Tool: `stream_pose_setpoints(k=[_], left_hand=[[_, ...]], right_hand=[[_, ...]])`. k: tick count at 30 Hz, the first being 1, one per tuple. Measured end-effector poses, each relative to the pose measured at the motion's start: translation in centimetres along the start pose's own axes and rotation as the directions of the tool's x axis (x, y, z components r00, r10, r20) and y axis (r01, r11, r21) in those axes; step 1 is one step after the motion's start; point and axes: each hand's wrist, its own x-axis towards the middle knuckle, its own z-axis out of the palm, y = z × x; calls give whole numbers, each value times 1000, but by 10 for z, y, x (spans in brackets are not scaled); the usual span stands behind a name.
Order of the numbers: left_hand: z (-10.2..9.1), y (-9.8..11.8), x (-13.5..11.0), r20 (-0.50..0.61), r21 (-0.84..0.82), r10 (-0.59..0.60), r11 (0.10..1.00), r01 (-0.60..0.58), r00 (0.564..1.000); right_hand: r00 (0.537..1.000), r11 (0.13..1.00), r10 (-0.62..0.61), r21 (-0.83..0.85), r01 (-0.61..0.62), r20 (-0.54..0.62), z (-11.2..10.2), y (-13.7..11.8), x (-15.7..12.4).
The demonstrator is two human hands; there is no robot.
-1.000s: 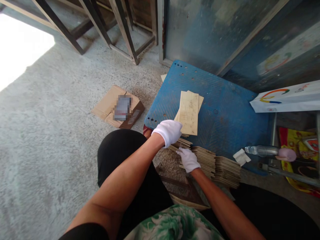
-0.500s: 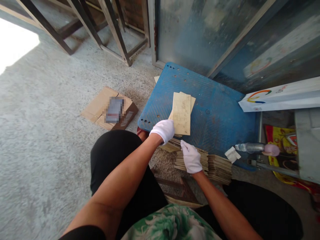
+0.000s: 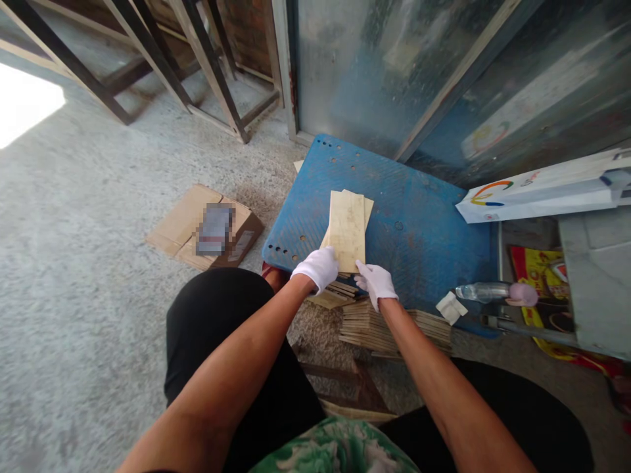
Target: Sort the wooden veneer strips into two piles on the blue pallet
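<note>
Both my hands wear white gloves. My left hand (image 3: 315, 268) is closed on the near left corner of a pale wooden sheet (image 3: 347, 228) that tops a small stack on the blue plastic board (image 3: 419, 223). My right hand (image 3: 375, 284) rests at the near right corner of the same stack, fingers curled onto its edge. Just below my hands lie two thicker piles of thin wooden sheets (image 3: 394, 325) at the board's near edge.
A flattened cardboard box (image 3: 204, 226) lies on the concrete floor to the left. A plastic bottle (image 3: 486, 291) and a paper scrap (image 3: 451, 307) lie right of the piles. A white printed carton (image 3: 542, 187), metal frames (image 3: 197, 59) and a glass panel (image 3: 374, 66) stand behind.
My right hand has lifted off the near pile and moved forward to the stack's near edge. My left hand stayed at the stack's left corner. The camera view has shifted a little.
</note>
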Motion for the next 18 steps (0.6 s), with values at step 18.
stream_pose_setpoints(k=[18], left_hand=[[-10,-1,-3,-40,-252,-137,960,123,990]], right_hand=[[967,980,-9,194,-42,255,-7,-8,4]])
